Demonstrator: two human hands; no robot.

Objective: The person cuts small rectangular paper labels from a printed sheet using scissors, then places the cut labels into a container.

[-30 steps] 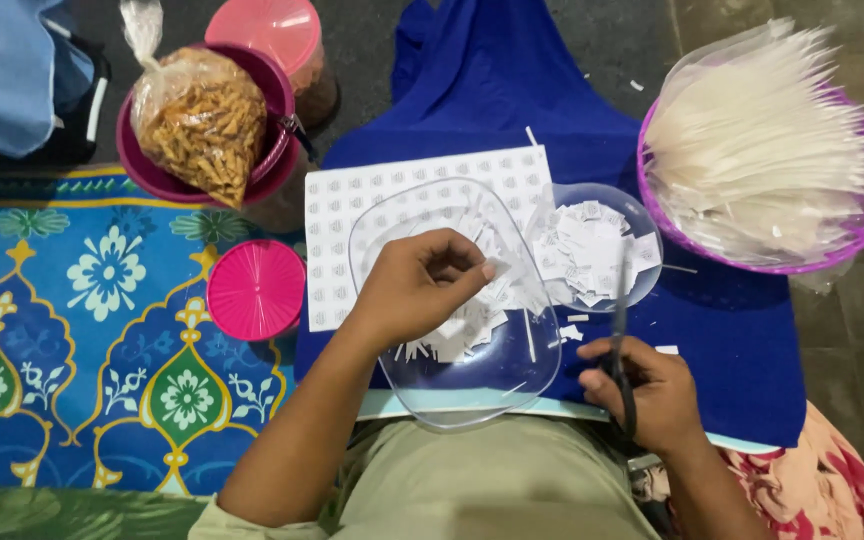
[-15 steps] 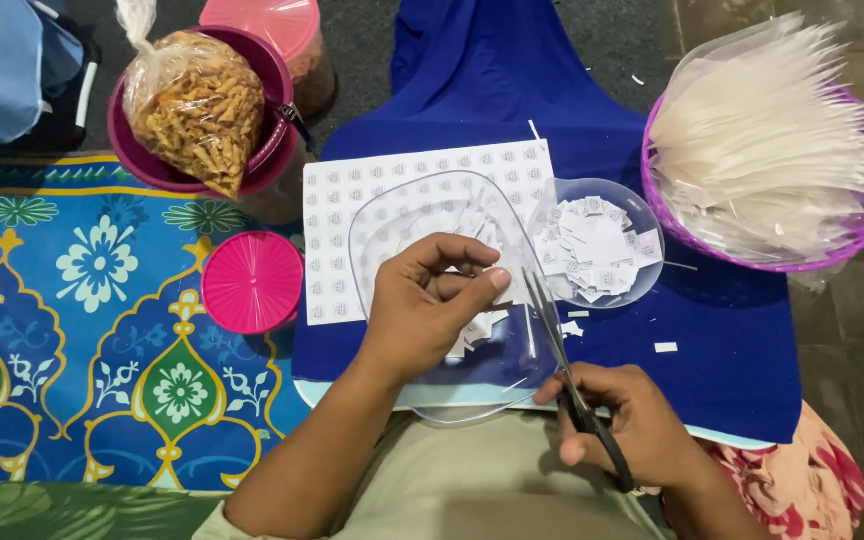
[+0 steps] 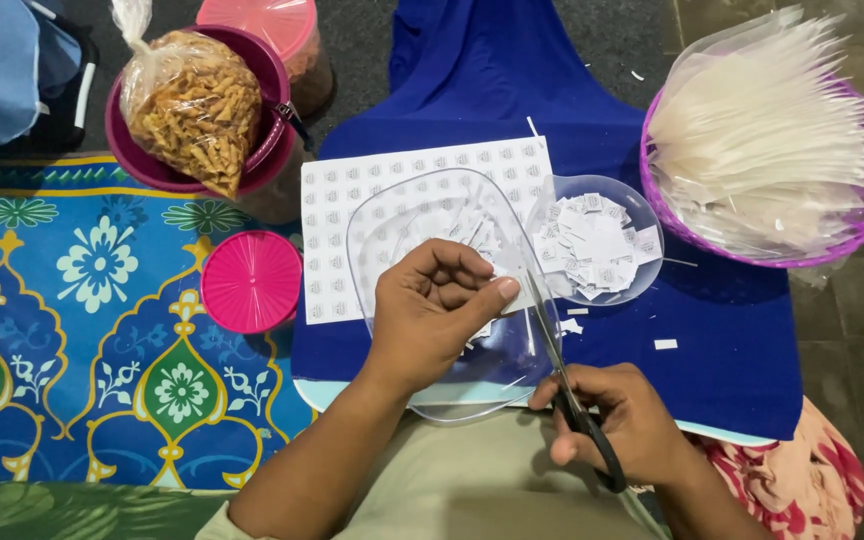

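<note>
My left hand point(image 3: 439, 310) pinches a small strip of white paper labels point(image 3: 492, 268) over a clear plastic tray point(image 3: 377, 232) that holds more cut strips. My right hand point(image 3: 624, 420) grips black-handled scissors point(image 3: 557, 370), whose blades point up toward the strip by my left thumb. A white sheet of printed labels point(image 3: 337, 225) lies under the tray on a blue cloth point(image 3: 712, 340). A small clear lid point(image 3: 642, 215) to the right holds several cut label squares.
A purple basket of clear plastic bags point(image 3: 767, 140) stands at the right. At the upper left a maroon bowl point(image 3: 132, 160) holds a bag of snacks point(image 3: 192, 105), with a pink-lidded jar point(image 3: 267, 30) behind. A pink lid point(image 3: 250, 282) lies on the patterned mat point(image 3: 72, 330).
My left hand lifted a strip out of the tray and turned it. My right hand swung the scissors from beside the tray in toward the strip.
</note>
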